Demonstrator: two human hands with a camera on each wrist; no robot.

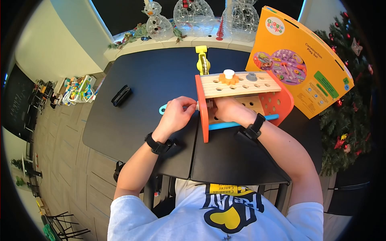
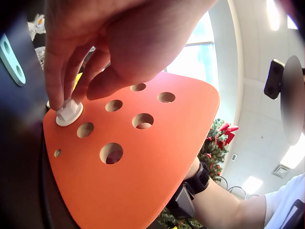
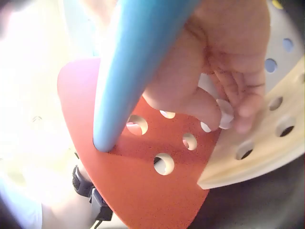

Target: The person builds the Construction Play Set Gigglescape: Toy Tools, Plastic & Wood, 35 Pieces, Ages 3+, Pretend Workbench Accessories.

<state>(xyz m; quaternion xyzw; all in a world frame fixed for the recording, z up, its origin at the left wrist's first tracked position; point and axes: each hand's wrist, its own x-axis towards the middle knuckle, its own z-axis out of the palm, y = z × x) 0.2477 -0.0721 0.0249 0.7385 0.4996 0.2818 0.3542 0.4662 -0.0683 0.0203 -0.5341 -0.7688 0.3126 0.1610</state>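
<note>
A wooden toy bench with an orange-red side panel (image 1: 204,116) (image 2: 138,176) stands on the table. Outside that panel, the left hand (image 1: 177,113) (image 2: 114,52) pinches the head of a white bolt (image 2: 69,112) seated in a hole near the panel's edge. The right hand (image 1: 230,109) (image 3: 209,71) reaches inside the bench, under the top board (image 1: 241,88); its thumb and fingers pinch a whitish round piece (image 3: 225,114) against the panel's inner side. A blue rod (image 1: 225,125) (image 3: 138,62) runs past the right hand.
A light blue strip (image 1: 162,109) lies left of the left hand. A black case (image 1: 121,95) is farther left. Behind the bench stand a yellow toy piece (image 1: 202,62) and an orange box (image 1: 297,60). An orange gear (image 1: 228,79) and a grey piece (image 1: 251,76) sit on top.
</note>
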